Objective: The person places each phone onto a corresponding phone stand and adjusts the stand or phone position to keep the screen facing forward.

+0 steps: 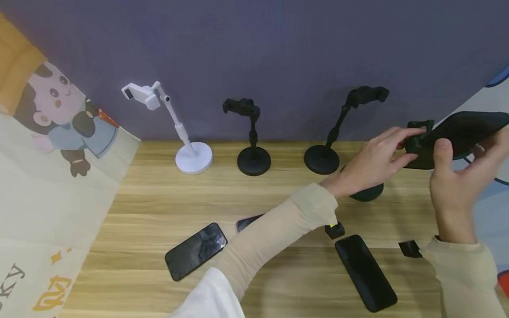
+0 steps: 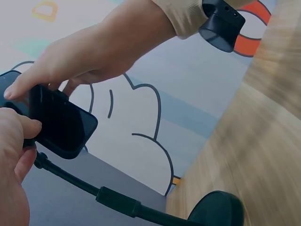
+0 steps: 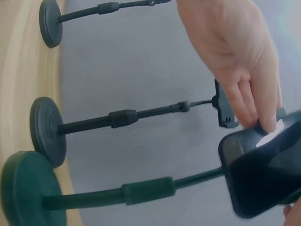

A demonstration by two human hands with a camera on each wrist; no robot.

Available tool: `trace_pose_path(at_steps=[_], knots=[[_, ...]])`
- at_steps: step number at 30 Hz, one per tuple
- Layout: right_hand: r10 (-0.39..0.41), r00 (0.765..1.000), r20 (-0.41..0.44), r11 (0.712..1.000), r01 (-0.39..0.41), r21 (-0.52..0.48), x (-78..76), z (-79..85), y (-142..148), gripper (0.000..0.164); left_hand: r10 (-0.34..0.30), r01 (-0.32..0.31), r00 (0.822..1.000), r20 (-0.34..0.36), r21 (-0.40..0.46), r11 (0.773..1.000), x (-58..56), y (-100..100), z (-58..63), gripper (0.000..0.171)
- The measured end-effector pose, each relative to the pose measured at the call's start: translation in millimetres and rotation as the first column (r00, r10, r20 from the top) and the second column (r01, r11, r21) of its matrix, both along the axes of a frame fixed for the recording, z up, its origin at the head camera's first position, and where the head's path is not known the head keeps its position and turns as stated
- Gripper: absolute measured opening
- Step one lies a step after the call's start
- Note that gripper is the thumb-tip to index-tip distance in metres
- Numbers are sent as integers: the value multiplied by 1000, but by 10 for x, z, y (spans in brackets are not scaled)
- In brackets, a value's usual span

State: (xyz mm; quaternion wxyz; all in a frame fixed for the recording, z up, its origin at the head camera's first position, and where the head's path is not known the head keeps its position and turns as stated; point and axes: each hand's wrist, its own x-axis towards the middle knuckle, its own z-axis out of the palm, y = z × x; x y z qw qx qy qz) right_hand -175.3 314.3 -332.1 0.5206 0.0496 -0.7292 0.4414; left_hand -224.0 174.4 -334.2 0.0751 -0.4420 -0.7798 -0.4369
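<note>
At the far right, my right hand (image 1: pixel 457 190) grips a dark smartphone (image 1: pixel 473 132), its thumb across the screen side. My left hand (image 1: pixel 370 161) pinches the clamp (image 1: pixel 415 141) of a dark green phone stand at the near end of the phone. The phone is tilted and overlaps the clamp; whether it is seated in it I cannot tell. Below, the stand's round green base (image 3: pixel 28 188) stands on the table, and its stem (image 2: pixel 117 202) rises to the clamp. The right fingers behind the phone are partly hidden.
Along the back wall stand a white phone stand (image 1: pixel 194 158) and two black ones, one in the middle (image 1: pixel 253 161) and one farther right (image 1: pixel 321 160). A phone lies at left (image 1: pixel 196 251), another phone at right (image 1: pixel 366 274); the left sleeve partly covers a third phone (image 1: pixel 247 221).
</note>
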Motion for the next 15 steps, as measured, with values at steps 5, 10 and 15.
trace_pose_path(at_steps=[5, 10, 15], knots=[[157, 987, 40, 987, -155, -43, 45, -118, 70, 53, 12, -12, 1000, 28, -14, 1000, 2, 16, -8, 54], [248, 965, 79, 966, -241, -94, 40, -230, 145, 40, 19, -20, 999, 33, 33, 999, 15, 22, -30, 51], [174, 982, 70, 981, -167, -96, 34, -233, 113, 32, 42, -43, 999, 35, 36, 998, 42, 16, -31, 50]])
